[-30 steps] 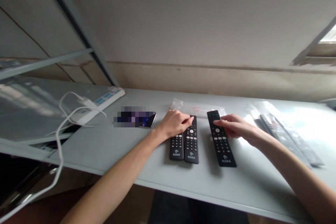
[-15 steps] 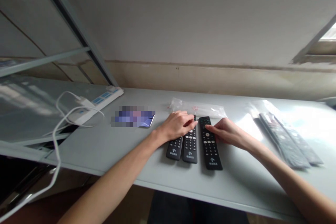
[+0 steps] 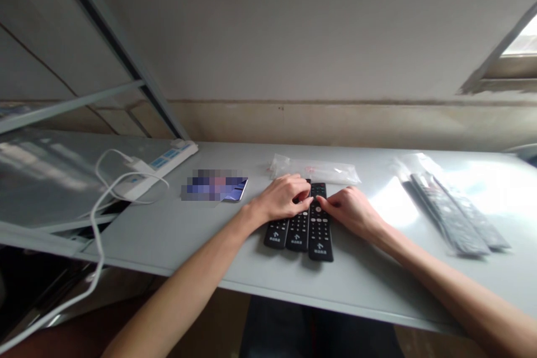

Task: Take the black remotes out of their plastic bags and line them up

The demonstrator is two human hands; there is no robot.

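Note:
Three black remotes lie side by side, buttons up, on the grey table: a left one [image 3: 277, 235], a middle one [image 3: 298, 235] and a right one [image 3: 320, 240]. My left hand [image 3: 287, 197] rests with curled fingers over the upper parts of the left and middle remotes, partly hiding them. From the right side, my right hand [image 3: 346, 207] grips the right remote near its top, thumb on its face and the other fingers mostly hidden. The three remotes sit close together, the right one slightly nearer the front edge.
Behind the hands lies a clear plastic bag [image 3: 335, 172]. Bagged remotes [image 3: 453, 212] are at the right. A phone [image 3: 237, 189], partly pixelated, lies left of the hands. Farther left are a white power strip [image 3: 168, 163], a white cable [image 3: 99, 246] and a metal shelf frame [image 3: 75, 105].
My right hand has moved left with the right remote, closing the gap to the middle one. The left and middle remotes now sit closer together. The view has shifted slightly.

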